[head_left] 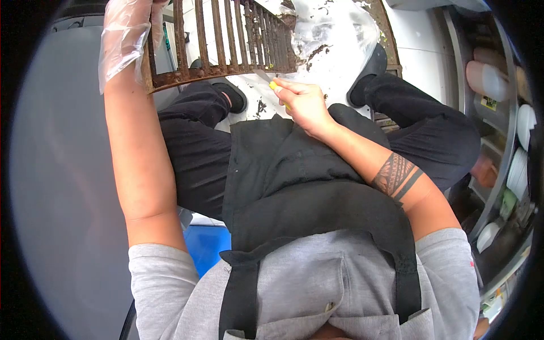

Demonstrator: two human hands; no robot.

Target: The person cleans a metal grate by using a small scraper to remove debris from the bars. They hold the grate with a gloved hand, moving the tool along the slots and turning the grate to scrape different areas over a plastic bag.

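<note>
A rusty, slatted metal grate (181,75) stands tilted above the floor in front of my knees. At its left end is my left hand (127,20), in a loose clear plastic glove; its fingers curl around the end bar and are partly cut off by the top of the view. My bare right hand (303,105) is closed around a small knife (272,85) with a yellow handle. The knife's thin grey blade meets the grate's near edge, around the middle of its length. Most of the handle is hidden inside my fist.
A clear plastic bag (340,28) with dark flakes lies beyond the grate. More dark scraps (260,107) dot the white floor between my shoes. A large grey panel (68,170) runs along my left. To my right stands a metal shelf (476,130) with white dishes (518,173).
</note>
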